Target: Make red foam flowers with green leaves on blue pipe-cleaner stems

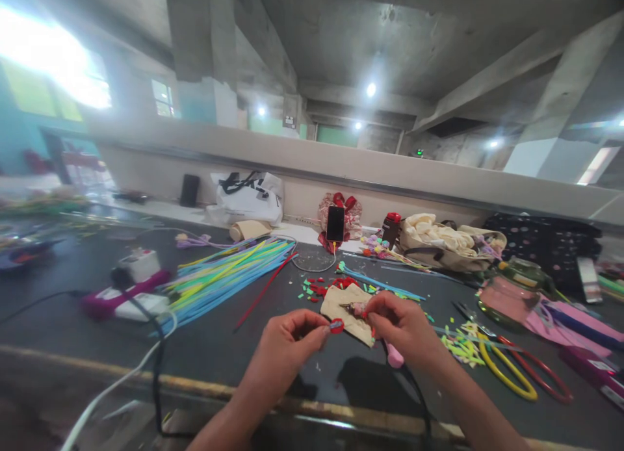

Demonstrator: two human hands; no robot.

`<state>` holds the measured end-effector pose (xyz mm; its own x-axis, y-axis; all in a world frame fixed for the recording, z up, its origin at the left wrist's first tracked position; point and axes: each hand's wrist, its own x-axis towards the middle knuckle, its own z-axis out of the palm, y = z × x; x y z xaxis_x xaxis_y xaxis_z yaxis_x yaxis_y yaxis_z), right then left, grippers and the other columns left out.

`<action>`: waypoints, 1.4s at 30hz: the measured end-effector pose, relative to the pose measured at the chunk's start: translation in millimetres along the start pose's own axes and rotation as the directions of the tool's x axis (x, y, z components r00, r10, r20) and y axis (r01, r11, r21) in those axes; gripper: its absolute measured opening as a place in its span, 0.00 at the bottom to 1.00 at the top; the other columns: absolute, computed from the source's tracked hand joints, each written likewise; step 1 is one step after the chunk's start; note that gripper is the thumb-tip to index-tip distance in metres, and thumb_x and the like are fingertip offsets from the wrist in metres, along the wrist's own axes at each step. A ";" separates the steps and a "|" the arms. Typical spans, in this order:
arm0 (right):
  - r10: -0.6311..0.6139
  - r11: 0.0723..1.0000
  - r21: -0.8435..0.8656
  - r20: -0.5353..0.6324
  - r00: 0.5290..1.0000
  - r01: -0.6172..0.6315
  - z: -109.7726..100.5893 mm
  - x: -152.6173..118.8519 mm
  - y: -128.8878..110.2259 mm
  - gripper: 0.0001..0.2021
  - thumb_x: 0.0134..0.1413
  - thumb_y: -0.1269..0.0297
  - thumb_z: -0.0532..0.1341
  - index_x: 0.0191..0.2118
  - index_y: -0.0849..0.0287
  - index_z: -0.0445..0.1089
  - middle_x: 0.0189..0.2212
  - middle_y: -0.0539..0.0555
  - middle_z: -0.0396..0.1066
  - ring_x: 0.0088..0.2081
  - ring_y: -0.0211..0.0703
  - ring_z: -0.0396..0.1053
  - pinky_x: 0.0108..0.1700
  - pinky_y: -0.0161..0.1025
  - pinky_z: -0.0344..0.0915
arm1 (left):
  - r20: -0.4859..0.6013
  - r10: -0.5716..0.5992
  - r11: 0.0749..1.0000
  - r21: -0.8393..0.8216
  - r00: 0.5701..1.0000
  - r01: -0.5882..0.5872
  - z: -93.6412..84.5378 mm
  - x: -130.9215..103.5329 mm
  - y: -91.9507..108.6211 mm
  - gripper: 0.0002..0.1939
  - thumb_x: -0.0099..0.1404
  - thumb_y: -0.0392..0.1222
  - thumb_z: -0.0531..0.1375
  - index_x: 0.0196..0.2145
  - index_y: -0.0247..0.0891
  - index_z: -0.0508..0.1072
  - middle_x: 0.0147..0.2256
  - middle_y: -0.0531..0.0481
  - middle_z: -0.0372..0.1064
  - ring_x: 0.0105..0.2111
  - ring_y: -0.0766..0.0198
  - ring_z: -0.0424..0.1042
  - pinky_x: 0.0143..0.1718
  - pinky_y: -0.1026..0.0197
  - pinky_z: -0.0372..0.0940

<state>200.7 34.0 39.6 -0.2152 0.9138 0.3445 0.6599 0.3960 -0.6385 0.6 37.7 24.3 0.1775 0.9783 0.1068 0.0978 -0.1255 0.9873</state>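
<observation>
We pinch small craft parts over the desk (219, 347).
Our left hand (287, 337) grips a red ring (336, 325); at 3 o'clock, our right hand (404, 324) holds a pink tool (394, 356).

We see both of our bare forearms rising from the lower edge of the view and converging toward the middle. Our left hand (287, 340) is curled, knuckles up, with thumb and forefinger pressed together in a tight pinch grip at their tips. Our right hand (402, 324) sits just beside it, slightly higher, fingers bent inward and thumb tucked against them in a closed grip. The two hands nearly meet, fingertips facing each other.
</observation>
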 end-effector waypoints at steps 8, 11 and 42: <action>-0.282 0.958 -0.061 -0.034 0.959 0.279 0.0 -4.0 -24.7 0.05 0.49 0.73 0.56 0.29 0.58 0.68 0.24 0.48 0.67 0.26 0.34 0.63 0.28 0.31 0.58 | 0.045 0.077 0.977 0.197 0.996 -0.085 2.8 -2.6 -0.3 0.09 0.51 0.43 0.57 0.24 0.36 0.75 0.18 0.54 0.65 0.20 0.68 0.60 0.22 0.67 0.54; -0.335 0.938 -0.097 -0.016 0.942 0.332 4.0 -4.1 -24.1 0.06 0.49 0.74 0.56 0.29 0.57 0.68 0.26 0.50 0.68 0.29 0.36 0.65 0.32 0.32 0.59 | 0.047 0.081 0.972 0.219 0.996 -0.089 5.6 -3.8 2.4 0.08 0.50 0.42 0.57 0.23 0.35 0.75 0.18 0.54 0.65 0.20 0.68 0.59 0.22 0.67 0.54; -0.418 0.872 -0.312 -0.070 0.906 0.378 22.4 -6.0 -16.7 0.05 0.49 0.73 0.55 0.27 0.58 0.66 0.24 0.50 0.66 0.26 0.36 0.64 0.28 0.32 0.56 | 0.057 0.104 0.972 0.206 0.993 -0.114 8.6 -4.6 0.4 0.10 0.50 0.42 0.57 0.25 0.36 0.76 0.20 0.51 0.69 0.21 0.66 0.61 0.21 0.68 0.56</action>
<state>174.8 23.9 32.8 -0.4203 0.6562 0.6267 0.7185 0.6625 -0.2117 8.2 31.7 23.2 0.2422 0.9490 0.2018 0.2765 -0.2669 0.9232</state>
